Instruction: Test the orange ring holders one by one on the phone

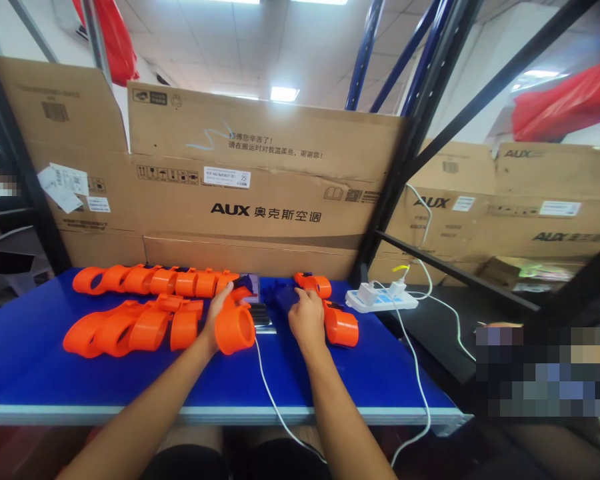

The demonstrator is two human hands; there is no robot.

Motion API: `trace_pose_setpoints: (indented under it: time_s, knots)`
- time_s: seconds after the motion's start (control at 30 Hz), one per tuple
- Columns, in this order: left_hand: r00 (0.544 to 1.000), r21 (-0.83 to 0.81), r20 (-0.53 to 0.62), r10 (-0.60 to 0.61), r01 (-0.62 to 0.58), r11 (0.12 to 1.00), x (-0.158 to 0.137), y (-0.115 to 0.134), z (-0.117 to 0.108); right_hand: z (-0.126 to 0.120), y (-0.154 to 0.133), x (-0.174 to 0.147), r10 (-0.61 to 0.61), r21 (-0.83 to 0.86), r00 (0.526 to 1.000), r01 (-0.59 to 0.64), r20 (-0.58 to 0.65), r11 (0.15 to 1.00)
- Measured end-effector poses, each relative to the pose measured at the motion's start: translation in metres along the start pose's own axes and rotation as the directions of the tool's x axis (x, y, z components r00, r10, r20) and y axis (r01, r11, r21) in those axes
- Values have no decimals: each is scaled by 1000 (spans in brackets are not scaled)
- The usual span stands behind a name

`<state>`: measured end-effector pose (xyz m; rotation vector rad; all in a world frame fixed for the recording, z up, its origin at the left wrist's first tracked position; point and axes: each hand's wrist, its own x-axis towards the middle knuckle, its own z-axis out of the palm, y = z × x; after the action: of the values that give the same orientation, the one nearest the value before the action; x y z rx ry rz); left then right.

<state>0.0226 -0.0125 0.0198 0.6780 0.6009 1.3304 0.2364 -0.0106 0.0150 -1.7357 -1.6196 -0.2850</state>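
From where I stand, the nearest thing is the front edge of the blue worktop (205, 388), running below both grips, with the person's forearms reaching in over it. A thin white cable (279, 413) drops toward that edge from between the two grips.

The left grip (217, 312) is closed around an orange ring (235, 327), which sits at its right side with a dark piece at the top. The right grip (307, 315) is set against some dark blue material (285, 297) just to its left; I can't tell whether the fingers are pinching it or only touching it. Between the grips lies a black ribbed block (261, 315).

Left of the left grip, a front row of orange rings (147, 330) lies on the worktop, and past it a back row of orange rings (165, 283). Just right of the right grip there's another orange ring (343, 328), with one more (322, 287) behind it. Further right and a little beyond is a white power strip (410, 303) with plugs in it.

Beyond both grips stands a big printed cardboard panel (260, 240), with a black frame post (391, 200) at its right end.
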Motion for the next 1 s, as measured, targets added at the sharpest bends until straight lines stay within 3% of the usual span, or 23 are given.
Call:
trace_pose_setpoints:
  time_s: [0.13,0.2,0.3,0.4,0.5,0.57,0.73,0.9,1.0]
  knots:
    - [993,-75,-38,-113,110,991,1,-1,-1,-3,-3,-2,52,-101,998,-48,43,994]
    - [996,-43,-61,-71,68,997,2,-3,-2,-5,-6,-3,66,-96,997,-62,43,993]
    - [993,115,-79,91,-81,990,6,-7,-4,-8,-10,-4,43,-8,999,-43,-14,999]
    - [978,266,-30,208,-193,944,9,-12,-6,-10,-17,-4,-94,241,993,107,-65,965]
    - [969,351,61,240,-246,904,9,-15,-7,-10,-24,-6,-304,516,952,273,-24,812]
    - [965,377,102,241,-262,888,8,-15,-7,-9,-28,-8,-385,603,923,297,17,740]
    - [959,397,121,255,-282,873,6,-16,-7,-6,-31,-12,-400,622,916,299,25,723]
    - [964,422,203,171,-244,873,5,-21,-5,-3,-32,-15,-380,595,925,305,1,743]
    - [968,446,194,158,-230,865,5,-26,-5,0,-33,-18,-397,599,918,320,-3,734]
